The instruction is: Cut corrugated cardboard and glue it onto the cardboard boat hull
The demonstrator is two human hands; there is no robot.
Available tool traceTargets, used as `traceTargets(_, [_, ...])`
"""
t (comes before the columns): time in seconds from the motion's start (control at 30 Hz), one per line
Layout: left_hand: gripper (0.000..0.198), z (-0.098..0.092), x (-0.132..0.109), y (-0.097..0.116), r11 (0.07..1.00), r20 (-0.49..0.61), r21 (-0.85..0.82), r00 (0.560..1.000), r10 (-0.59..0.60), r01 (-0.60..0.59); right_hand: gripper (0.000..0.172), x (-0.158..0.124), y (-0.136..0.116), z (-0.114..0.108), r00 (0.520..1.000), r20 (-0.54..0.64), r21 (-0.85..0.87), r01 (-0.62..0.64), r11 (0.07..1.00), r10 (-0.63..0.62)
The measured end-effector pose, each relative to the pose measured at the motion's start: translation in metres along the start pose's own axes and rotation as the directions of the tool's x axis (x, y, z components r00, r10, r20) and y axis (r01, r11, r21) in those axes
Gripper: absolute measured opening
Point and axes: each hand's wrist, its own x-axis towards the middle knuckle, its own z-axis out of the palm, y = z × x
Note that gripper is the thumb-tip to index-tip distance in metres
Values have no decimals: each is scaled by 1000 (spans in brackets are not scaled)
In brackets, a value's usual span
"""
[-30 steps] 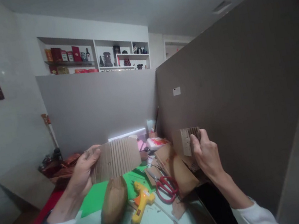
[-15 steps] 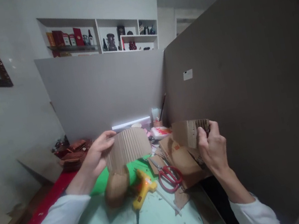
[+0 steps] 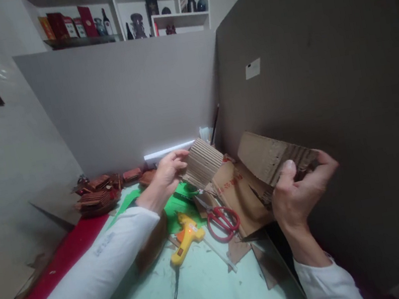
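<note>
My left hand (image 3: pixel 167 172) reaches forward and pinches a ribbed sheet of corrugated cardboard (image 3: pixel 202 163), holding it over the back of the desk. My right hand (image 3: pixel 299 194) is closed on a second, larger cardboard piece (image 3: pixel 269 155), tilted with its far end up, close to the brown partition on the right. Below and between my hands lie red-handled scissors (image 3: pixel 221 220) and a yellow glue gun (image 3: pixel 184 239) with its cord running toward me. A rounded cardboard form (image 3: pixel 152 244) shows partly under my left sleeve.
A flat brown cardboard panel (image 3: pixel 238 196) with red print lies by the scissors on the pale green mat (image 3: pixel 208 291). Green paper (image 3: pixel 173 207) lies behind. Dark red-brown pieces (image 3: pixel 96 197) are stacked at back left. Grey partitions (image 3: pixel 126 100) wall the back and right side.
The view tilted down. My left hand moved forward and right with the ribbed sheet. My right hand turned its cardboard piece and brought it nearer to me.
</note>
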Motion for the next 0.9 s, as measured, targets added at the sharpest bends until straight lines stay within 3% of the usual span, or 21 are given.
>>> traceTargets(0.17, [34, 26, 22, -34, 996, 10, -54, 998, -67, 68, 31, 2, -7, -11, 994, -90, 73, 62, 995, -55])
traceTargets(0.3, [35, 44, 29, -61, 987, 18, -95, 992, -128, 129, 29, 3, -6, -14, 996, -77, 127, 45, 991, -36])
traceTargets(0.43, [36, 50, 29, -73, 982, -11, -103, 986, -164, 162, 29, 1, 0, -11, 997, -76, 140, 45, 989, -34])
traceTargets(0.53, [36, 42, 28, -66, 984, -50, -95, 986, -158, 153, 30, 0, 3, -9, 998, -57, 167, 24, 986, -15])
traceTargets(0.7, [35, 22, 9, -34, 991, -69, -71, 991, -116, 111, 34, 1, 3, -9, 993, 22, 303, -118, 946, 117])
traceTargets(0.9, [24, 7, -34, -12, 997, 23, 23, 997, -72, 72, 35, 0, 9, 2, 930, 269, 559, -364, 745, 252])
